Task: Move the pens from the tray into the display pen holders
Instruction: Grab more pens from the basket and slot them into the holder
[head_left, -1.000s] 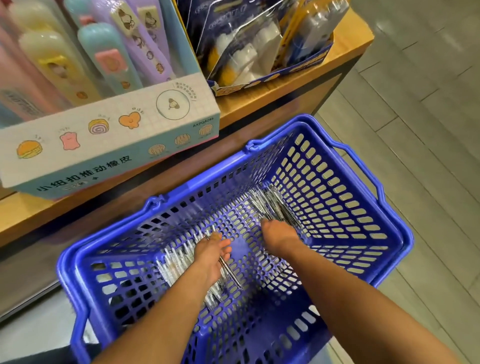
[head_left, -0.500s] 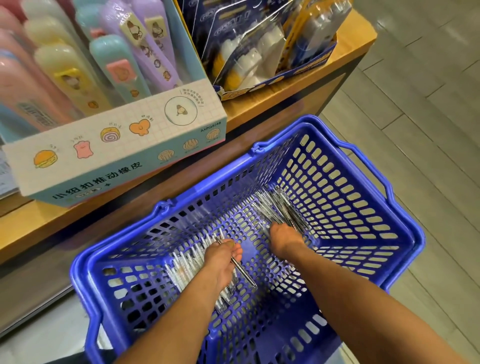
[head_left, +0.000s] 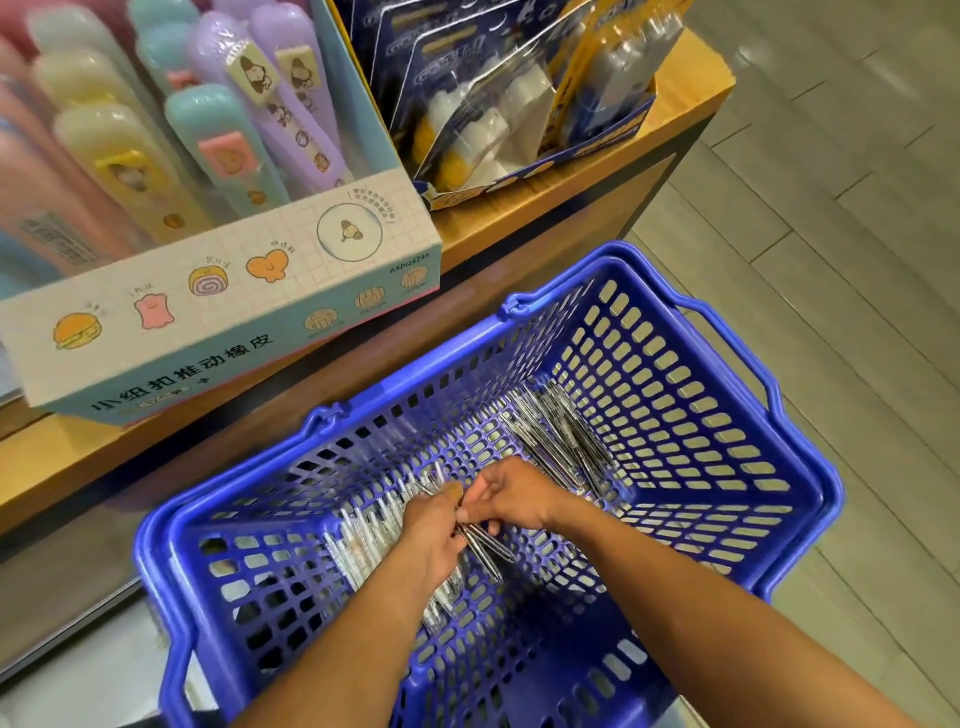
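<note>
Both hands are together low inside the blue basket (head_left: 727, 467); the left hand (head_left: 434, 525) grips a few pens (head_left: 485, 548); the right hand (head_left: 511, 496) pinches at them; another pen pile (head_left: 561, 436) lies just beyond the right hand.

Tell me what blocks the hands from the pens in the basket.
Nothing visible does. Both hands are already down inside the blue basket: the left hand holds a bunch of pens, the right hand pinches them too. The dark pens lie uncovered beyond.
</note>
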